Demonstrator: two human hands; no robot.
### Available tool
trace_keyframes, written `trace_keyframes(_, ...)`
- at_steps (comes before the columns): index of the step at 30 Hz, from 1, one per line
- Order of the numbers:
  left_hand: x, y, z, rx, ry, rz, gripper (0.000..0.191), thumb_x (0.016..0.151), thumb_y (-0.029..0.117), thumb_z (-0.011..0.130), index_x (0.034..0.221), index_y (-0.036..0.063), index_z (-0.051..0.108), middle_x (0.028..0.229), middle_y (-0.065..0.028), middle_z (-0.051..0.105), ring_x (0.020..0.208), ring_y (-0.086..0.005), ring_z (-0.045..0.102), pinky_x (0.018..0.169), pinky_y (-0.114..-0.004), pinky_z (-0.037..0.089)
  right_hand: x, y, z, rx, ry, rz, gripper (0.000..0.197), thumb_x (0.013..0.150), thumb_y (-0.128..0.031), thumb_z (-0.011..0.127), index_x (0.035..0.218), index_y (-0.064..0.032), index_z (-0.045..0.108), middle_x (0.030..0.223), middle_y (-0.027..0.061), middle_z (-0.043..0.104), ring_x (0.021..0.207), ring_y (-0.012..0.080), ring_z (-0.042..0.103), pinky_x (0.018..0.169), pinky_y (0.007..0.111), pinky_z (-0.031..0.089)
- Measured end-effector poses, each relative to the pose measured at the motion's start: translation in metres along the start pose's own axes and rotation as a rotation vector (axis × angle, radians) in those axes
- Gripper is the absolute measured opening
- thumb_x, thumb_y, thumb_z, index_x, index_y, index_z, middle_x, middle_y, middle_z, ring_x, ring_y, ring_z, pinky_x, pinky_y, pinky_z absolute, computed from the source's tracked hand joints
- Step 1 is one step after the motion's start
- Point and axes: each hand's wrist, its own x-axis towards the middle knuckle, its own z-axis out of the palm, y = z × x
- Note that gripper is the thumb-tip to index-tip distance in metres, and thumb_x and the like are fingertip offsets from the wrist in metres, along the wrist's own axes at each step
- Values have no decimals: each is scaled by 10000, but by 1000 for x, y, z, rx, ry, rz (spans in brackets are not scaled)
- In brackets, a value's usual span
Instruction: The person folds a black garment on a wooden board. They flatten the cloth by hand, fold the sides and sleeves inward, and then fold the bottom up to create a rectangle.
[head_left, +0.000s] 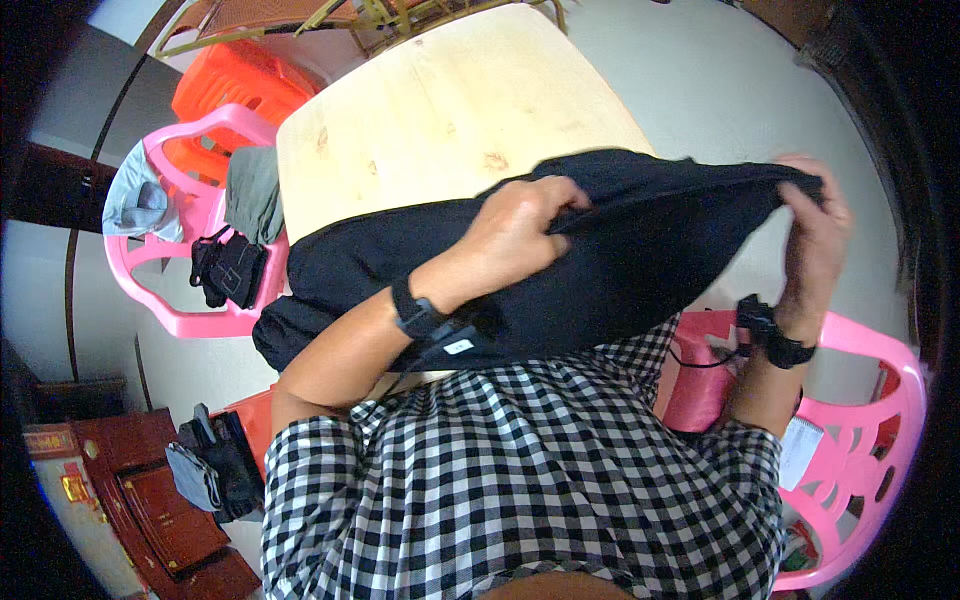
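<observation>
A black cloth garment (637, 255) lies across the near side of a light wooden table (420, 112), and its right end is lifted past the table's edge. My left hand (517, 232) rests over the middle of the cloth, with fingers and thumb pinching a fold. At the right end, my right hand (817, 214) grips a corner between thumb and fingers; it is slightly blurred. A small white label (458, 346) shows on the cloth's near edge. What kind of garment it is, I cannot tell.
Left of the table, a pink plastic chair (180, 322) holds folded grey-green cloth (255, 191), black folded clothing (232, 270) and light blue clothing (142, 202). Behind it are orange stools (247, 82). Another pink chair (885, 360) stands at my right, and more folded clothes (195, 472) lie lower left.
</observation>
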Motion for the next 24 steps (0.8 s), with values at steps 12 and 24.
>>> trace_keyframes(12,-165,-77,-113,133,15,-640,489,684,-38,739,1165,-19,657,984,-121,726,925,-207,665,866,-334,515,30,113,-161,243,408,297,257,941,-127,713,1158,-5,650,1119,109,688,1008,208,659,878,329,516)
trace_keyframes(24,-257,-105,-147,144,237,-678,548,616,10,736,1159,42,672,965,-159,722,939,-333,685,854,-395,532,66,138,-199,9,370,339,417,928,-218,739,1231,40,614,1167,148,684,1027,245,668,896,367,535)
